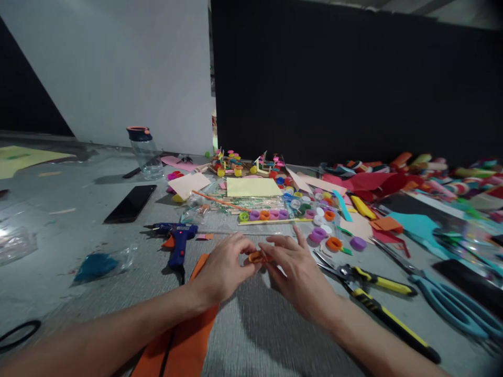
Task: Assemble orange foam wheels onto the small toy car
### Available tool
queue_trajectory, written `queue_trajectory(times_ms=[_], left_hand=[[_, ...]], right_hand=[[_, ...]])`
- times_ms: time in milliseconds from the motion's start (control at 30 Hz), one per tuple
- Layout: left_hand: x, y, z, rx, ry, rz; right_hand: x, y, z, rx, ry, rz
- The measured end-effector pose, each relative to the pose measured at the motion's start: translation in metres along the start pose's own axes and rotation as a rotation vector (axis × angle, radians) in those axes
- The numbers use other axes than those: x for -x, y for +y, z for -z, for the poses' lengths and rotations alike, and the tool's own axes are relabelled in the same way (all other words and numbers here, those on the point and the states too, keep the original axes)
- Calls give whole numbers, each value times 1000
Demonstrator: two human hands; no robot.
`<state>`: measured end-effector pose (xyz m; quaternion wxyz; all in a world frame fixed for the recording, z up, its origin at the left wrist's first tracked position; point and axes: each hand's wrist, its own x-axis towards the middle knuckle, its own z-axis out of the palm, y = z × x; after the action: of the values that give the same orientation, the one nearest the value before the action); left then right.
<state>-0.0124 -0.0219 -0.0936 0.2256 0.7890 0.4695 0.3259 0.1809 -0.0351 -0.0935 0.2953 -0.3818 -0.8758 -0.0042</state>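
Observation:
Between my two hands is a small orange ring-like piece (255, 257), partly covered by fingers; it could be a rolled strip or a bottle cap. My left hand (226, 267) pinches its left side between thumb and fingers. On its right side, the thumb and fingertips of my right hand (296, 272) close in, with one finger raised. Under my left forearm lies an orange sheet (188, 345). A blue glue gun (179, 246) rests on its side left of my left hand. Right of my right hand are yellow-and-black pliers (377, 293), jaws apart.
Bottle caps (264, 215) and bundled sticks (251, 202) lie ahead of my hands. Blue-handled scissors (451, 303) are at the right. A phone (131, 203), a water bottle (147, 154) and a bag of blue material (96, 266) stand or lie left. Coloured paper scraps (365, 183) pile up at the back right.

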Motion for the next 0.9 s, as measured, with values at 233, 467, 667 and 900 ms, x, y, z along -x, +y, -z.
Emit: queue_trajectory(times_ms=[233,467,667,900], left_hand=[[0,5,-1,-80,10,-2],[1,5,-7,-146,38,1],[1,4,-10,-109,59,0],[-1,9,-11,-129,76,-13]], right_hand=[[0,-1,1,1,-2,10],[1,-1,0,-12,7,18],[0,-1,3,-26,6,18],[1,-2,2,-7,9,25]])
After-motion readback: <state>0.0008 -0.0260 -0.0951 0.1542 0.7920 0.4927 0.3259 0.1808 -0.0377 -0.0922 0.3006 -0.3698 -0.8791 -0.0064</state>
